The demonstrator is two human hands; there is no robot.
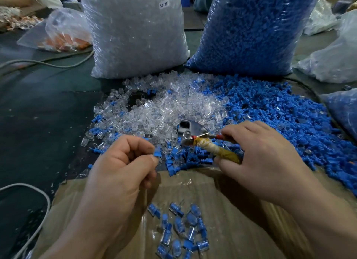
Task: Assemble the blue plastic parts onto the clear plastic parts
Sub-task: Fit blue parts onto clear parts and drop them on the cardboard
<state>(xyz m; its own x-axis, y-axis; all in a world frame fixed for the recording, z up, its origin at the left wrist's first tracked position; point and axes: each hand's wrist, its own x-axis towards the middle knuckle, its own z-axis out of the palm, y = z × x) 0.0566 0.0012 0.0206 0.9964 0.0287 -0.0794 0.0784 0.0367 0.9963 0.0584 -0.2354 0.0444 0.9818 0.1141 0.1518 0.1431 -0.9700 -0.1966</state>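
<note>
The left hand [123, 162], centre left, pinches a small blue part [157, 153] between thumb and forefinger. The fingertips cover most of it, so which way it points is hard to tell. The right hand [260, 158] curls its fingers round a tool [218, 150] with a yellow-wrapped handle. Its long axis runs lower right to upper left, metal tip pointing left at a clear part [186, 134]; whether they touch is unclear. Loose clear parts [164, 107] and blue parts [280, 111] lie heaped on the desk [38, 113] above the hands. Assembled pieces [181, 229] lie in a carton [59, 206], cut off at the bottom edge.
</note>
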